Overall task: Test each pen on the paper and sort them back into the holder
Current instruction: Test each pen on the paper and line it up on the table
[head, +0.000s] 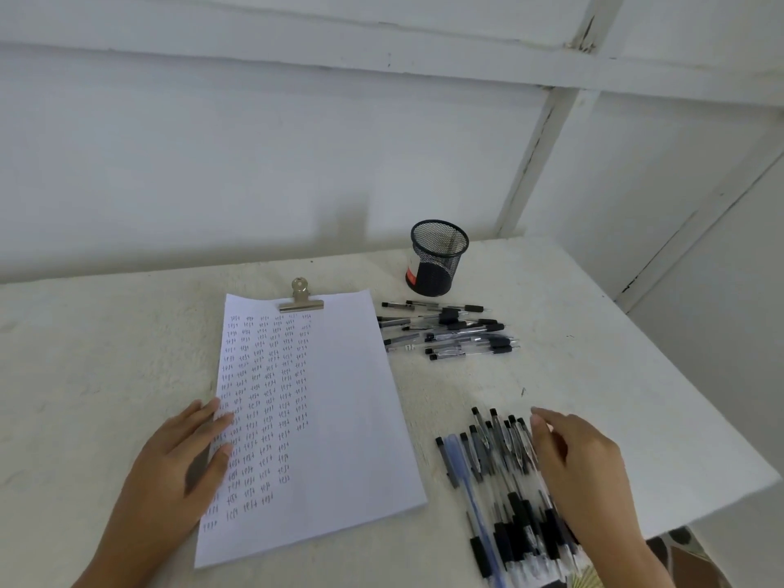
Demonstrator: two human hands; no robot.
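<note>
White paper (314,418), crowded with rows of test marks, lies under the left hand (178,460), whose straight fingers press its nine o'clock edge. At four o'clock the right hand (581,468) rests loose-fingered on a heap of pens (496,473), gripping none. Picking looks like the step; next, one pen needs singling out. The mesh holder (437,258) stands at one o'clock, a second heap (449,331) just below it.

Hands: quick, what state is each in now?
Left hand: open, fingers flat on the paper.
Right hand: open, over the near pens, gripping nothing visible.
</note>
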